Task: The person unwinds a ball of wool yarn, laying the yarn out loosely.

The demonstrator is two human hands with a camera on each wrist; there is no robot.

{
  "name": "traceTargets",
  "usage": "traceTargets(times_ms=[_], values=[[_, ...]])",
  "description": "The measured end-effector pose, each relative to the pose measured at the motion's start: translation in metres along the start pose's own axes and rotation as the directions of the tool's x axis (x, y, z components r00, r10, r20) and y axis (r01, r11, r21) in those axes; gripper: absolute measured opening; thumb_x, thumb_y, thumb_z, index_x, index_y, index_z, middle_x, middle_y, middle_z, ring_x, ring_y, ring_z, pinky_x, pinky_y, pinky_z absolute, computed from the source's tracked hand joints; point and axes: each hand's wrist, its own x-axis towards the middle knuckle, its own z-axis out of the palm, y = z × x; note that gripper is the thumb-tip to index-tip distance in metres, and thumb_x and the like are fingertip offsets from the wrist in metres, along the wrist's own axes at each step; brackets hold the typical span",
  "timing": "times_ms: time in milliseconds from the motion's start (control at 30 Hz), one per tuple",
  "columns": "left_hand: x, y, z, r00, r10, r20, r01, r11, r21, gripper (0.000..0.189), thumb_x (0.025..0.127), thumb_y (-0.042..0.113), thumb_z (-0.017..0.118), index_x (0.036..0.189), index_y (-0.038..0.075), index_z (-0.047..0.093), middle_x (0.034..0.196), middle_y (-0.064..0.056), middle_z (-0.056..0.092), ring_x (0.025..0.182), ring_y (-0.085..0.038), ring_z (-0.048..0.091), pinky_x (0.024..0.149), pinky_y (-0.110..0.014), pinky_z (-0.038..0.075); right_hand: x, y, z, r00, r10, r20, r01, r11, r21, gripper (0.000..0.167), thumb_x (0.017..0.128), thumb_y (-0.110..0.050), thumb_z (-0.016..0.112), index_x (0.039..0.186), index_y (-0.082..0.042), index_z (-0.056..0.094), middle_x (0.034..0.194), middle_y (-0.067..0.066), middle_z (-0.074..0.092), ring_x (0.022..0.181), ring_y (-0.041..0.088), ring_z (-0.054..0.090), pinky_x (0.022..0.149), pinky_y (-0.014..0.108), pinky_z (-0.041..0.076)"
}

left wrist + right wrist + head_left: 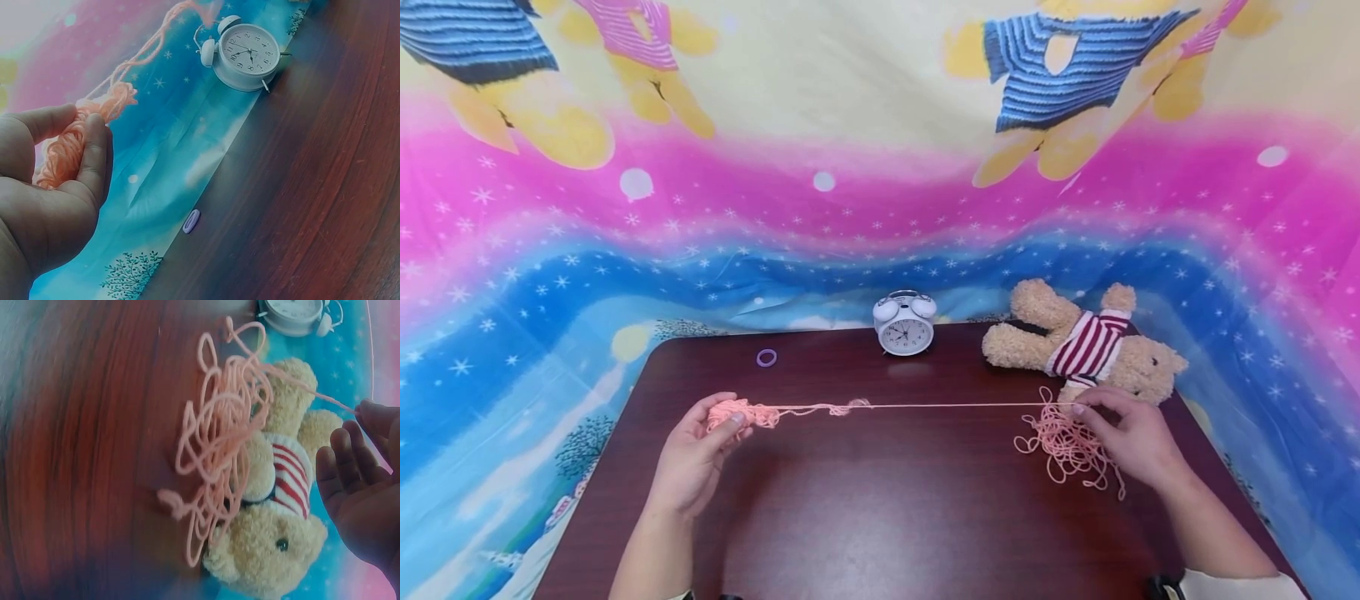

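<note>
My left hand [688, 458] grips a small bundle of salmon-pink yarn [741, 414], thumb on one side and fingers on the other; the left wrist view shows the bundle [65, 153] in closer detail. From it a single strand [955, 406] stretches straight across to my right hand [1138, 437], which pinches it between thumb and index finger. In the right wrist view the other fingers of the right hand [362, 469] are spread away from the strand. A loose, looped heap of the same yarn [1067, 446] lies below and left of the right hand, beside the teddy bear [259, 544].
A white twin-bell alarm clock [906, 325] stands at the back edge of the dark wooden table [865, 508]. A purple ring [766, 358] lies left of it. The teddy bear in a striped shirt [1090, 346] lies at the back right. A patterned cloth [775, 217] hangs behind.
</note>
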Motion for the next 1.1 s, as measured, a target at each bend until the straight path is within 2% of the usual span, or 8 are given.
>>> traceTargets(times_ms=[167,367,533,700,833,967,1067,1100], values=[[0.000,0.002,-0.001,1.000,0.007,-0.008,-0.007,1.000,-0.004,0.035,0.101,0.007,0.068,0.133,0.009,0.053,0.106,0.002,0.069,0.091,-0.008,0.072,0.087,-0.025,0.059,-0.003,0.007,-0.012,0.999,0.036,-0.018,-0.036,0.999,-0.012,0.011,0.099,-0.022,0.073,0.106,-0.016,0.078,0.118,0.009,0.073,0.096,-0.015,0.053,0.073,0.011,0.047],[-0.001,0.004,-0.005,1.000,0.014,-0.022,-0.015,1.000,-0.024,0.033,0.102,0.007,0.066,0.132,0.010,0.055,0.103,0.003,0.068,0.088,-0.009,0.070,0.089,-0.026,0.059,-0.006,0.021,-0.022,0.996,0.081,-0.041,-0.082,0.996,-0.023,0.016,0.099,-0.026,0.073,0.110,-0.015,0.078,0.122,0.012,0.072,0.108,-0.018,0.047,0.084,0.006,0.038],[-0.001,0.006,-0.006,0.997,0.022,-0.067,-0.027,0.998,-0.064,0.030,0.102,0.006,0.066,0.130,0.010,0.056,0.099,0.003,0.067,0.081,-0.008,0.066,0.087,-0.026,0.059,-0.012,0.033,-0.025,0.995,0.080,-0.060,-0.082,0.996,-0.035,0.017,0.099,-0.026,0.073,0.111,-0.014,0.077,0.118,0.010,0.073,0.108,-0.018,0.045,0.087,0.003,0.032],[-0.002,0.008,-0.008,0.993,0.027,-0.119,-0.040,0.993,-0.115,0.029,0.101,0.006,0.067,0.128,0.009,0.056,0.104,0.002,0.066,0.083,-0.007,0.066,0.081,-0.022,0.059,-0.019,0.045,-0.029,0.993,0.091,-0.074,-0.093,0.995,-0.031,0.013,0.099,-0.024,0.074,0.108,-0.016,0.077,0.117,0.012,0.072,0.110,-0.017,0.043,0.089,0.004,0.028],[-0.002,0.010,-0.010,0.987,0.030,-0.155,-0.053,0.988,-0.148,0.029,0.100,0.007,0.068,0.126,0.009,0.056,0.105,0.001,0.066,0.084,-0.007,0.068,0.075,-0.019,0.058,-0.023,0.050,-0.033,0.988,0.129,-0.079,-0.134,0.989,-0.058,0.013,0.099,-0.026,0.073,0.107,-0.017,0.077,0.118,0.013,0.071,0.114,0.005,0.052,0.088,0.012,0.032],[-0.002,0.011,-0.011,0.985,0.042,-0.166,-0.070,0.984,-0.165,0.029,0.100,0.006,0.068,0.126,0.007,0.055,0.104,0.000,0.066,0.084,-0.009,0.070,0.075,-0.020,0.059,-0.026,0.050,-0.036,0.986,0.157,-0.063,-0.162,0.984,-0.079,0.017,0.100,-0.026,0.071,0.108,-0.012,0.076,0.119,0.017,0.071,0.114,0.038,0.057,0.092,0.042,0.044],[-0.002,0.011,-0.010,0.987,0.048,-0.155,-0.074,0.983,-0.166,0.027,0.101,0.005,0.067,0.125,0.007,0.056,0.104,0.000,0.067,0.084,-0.010,0.071,0.075,-0.020,0.059,-0.026,0.048,-0.035,0.987,0.157,-0.032,-0.159,0.985,-0.068,0.018,0.100,-0.024,0.071,0.108,-0.009,0.076,0.119,0.020,0.071,0.112,0.043,0.059,0.087,0.057,0.045],[-0.002,0.011,-0.010,0.988,0.047,-0.149,-0.072,0.983,-0.168,0.027,0.101,0.004,0.067,0.125,0.007,0.056,0.104,-0.001,0.067,0.084,-0.010,0.071,0.075,-0.020,0.059,-0.025,0.048,-0.034,0.987,0.159,-0.024,-0.160,0.984,-0.075,0.018,0.100,-0.026,0.071,0.108,-0.010,0.076,0.118,0.018,0.072,0.110,0.040,0.060,0.087,0.052,0.046]])
